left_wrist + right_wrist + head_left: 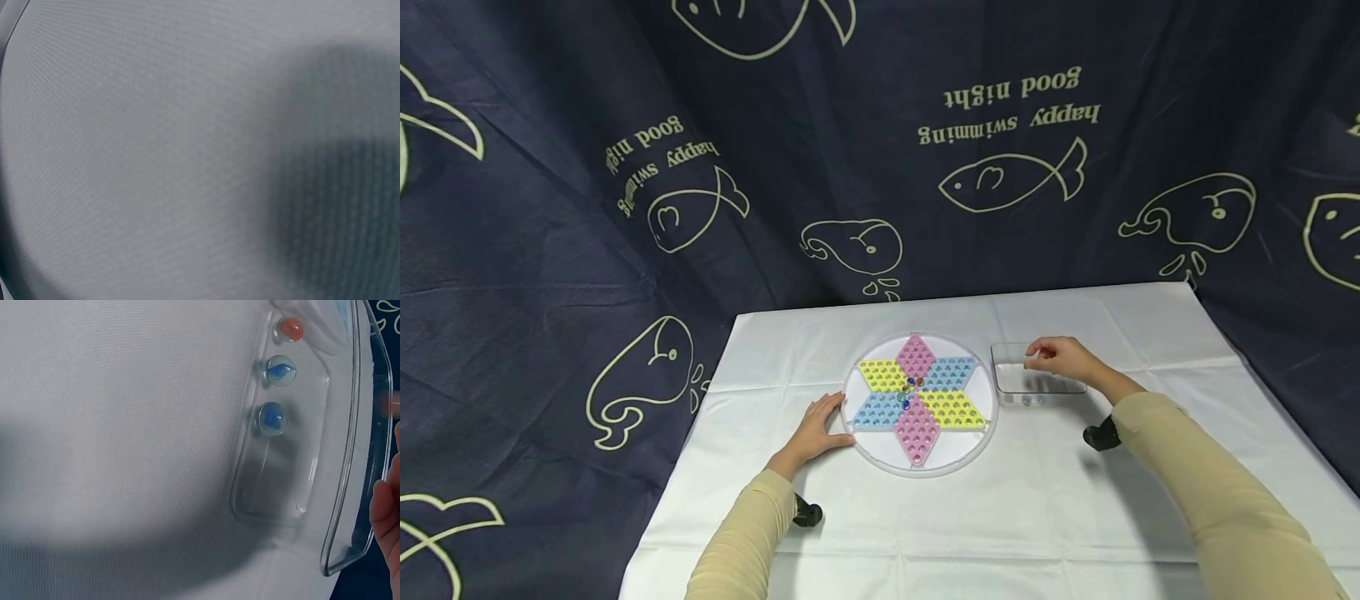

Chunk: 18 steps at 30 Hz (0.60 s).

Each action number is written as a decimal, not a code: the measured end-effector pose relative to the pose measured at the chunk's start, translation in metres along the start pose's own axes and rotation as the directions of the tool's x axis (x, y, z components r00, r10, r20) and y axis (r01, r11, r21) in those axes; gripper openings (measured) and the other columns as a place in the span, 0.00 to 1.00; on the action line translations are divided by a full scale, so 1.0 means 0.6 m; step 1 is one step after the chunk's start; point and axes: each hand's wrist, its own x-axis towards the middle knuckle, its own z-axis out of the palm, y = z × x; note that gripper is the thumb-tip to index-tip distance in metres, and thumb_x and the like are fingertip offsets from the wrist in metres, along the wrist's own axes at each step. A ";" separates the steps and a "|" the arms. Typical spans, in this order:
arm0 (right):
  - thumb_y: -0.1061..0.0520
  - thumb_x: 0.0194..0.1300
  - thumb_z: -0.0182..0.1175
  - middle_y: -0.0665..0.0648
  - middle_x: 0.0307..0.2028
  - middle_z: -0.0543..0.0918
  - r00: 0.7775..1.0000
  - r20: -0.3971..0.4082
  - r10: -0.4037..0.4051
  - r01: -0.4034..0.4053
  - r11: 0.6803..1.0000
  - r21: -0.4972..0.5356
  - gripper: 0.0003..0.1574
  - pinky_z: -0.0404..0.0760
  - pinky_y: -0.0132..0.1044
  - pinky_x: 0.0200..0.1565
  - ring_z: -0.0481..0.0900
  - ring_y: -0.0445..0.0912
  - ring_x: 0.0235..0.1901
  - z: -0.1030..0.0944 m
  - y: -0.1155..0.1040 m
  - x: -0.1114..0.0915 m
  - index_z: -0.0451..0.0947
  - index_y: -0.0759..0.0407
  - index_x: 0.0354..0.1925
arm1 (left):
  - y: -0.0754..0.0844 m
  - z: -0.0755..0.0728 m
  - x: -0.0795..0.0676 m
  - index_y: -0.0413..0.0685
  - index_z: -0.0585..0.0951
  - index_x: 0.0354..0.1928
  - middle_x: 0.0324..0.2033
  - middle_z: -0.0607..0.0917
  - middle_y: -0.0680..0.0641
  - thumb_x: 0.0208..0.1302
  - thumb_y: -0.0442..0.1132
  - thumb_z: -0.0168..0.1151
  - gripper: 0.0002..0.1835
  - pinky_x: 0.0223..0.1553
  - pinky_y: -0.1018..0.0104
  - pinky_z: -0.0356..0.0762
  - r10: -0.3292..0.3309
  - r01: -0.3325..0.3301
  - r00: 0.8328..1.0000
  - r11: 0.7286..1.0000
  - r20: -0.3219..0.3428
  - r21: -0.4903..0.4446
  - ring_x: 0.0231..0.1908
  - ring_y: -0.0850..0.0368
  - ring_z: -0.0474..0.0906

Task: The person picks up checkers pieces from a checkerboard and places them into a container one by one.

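Note:
A round white Chinese checkers board [872, 454] with a pink, yellow and blue star lies on the table. Several glass marbles [906, 405] sit about its centre. My left hand [812, 429] rests at the board's left rim, thumb and fingers spread. Over the clear plastic box [1037, 392] to the board's right hovers my right hand [1063, 358], its fingers bent and a gap between thumb and forefinger; no marble shows there. In the right wrist view, the box holds an orange marble [291, 329] and two blue-streaked marbles [273, 419]; fingertips [382, 503] appear beyond its rim.
A white cloth covers the table [985, 533]. Behind and to the left hangs a dark blue curtain [850, 150] with fish and whale drawings. Black wrist cameras [1102, 434] hang below both wrists. The left wrist view shows mostly pale cloth and a dark blur.

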 end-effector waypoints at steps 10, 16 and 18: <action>0.56 0.58 0.63 0.55 0.29 0.78 0.999 -0.032 -0.037 0.038 0.998 0.050 0.22 0.72 0.29 0.27 0.69 0.37 0.26 0.009 -0.001 0.000 0.75 0.72 0.45 | -0.003 0.001 0.000 0.45 0.61 0.67 0.66 0.63 0.41 0.45 0.53 0.71 0.47 0.70 0.48 0.38 0.016 -0.016 1.000 1.000 0.005 -0.001 0.68 0.41 0.49; 0.56 0.56 0.64 0.62 0.37 0.79 0.996 -0.058 -0.060 0.063 0.997 0.040 0.22 0.74 0.29 0.31 0.72 0.43 0.32 0.019 -0.016 0.006 0.76 0.70 0.45 | -0.002 0.001 0.000 0.45 0.61 0.67 0.66 0.63 0.42 0.45 0.54 0.71 0.47 0.70 0.49 0.38 0.003 -0.003 1.000 1.000 0.003 0.002 0.68 0.42 0.49; 0.57 0.56 0.64 0.65 0.41 0.79 0.996 -0.059 -0.068 0.071 0.997 0.044 0.22 0.75 0.32 0.34 0.73 0.47 0.35 0.022 -0.031 0.004 0.75 0.70 0.46 | -0.002 0.001 0.000 0.45 0.61 0.67 0.66 0.63 0.42 0.45 0.53 0.71 0.47 0.70 0.49 0.38 0.001 -0.001 1.000 1.000 0.000 0.005 0.68 0.42 0.49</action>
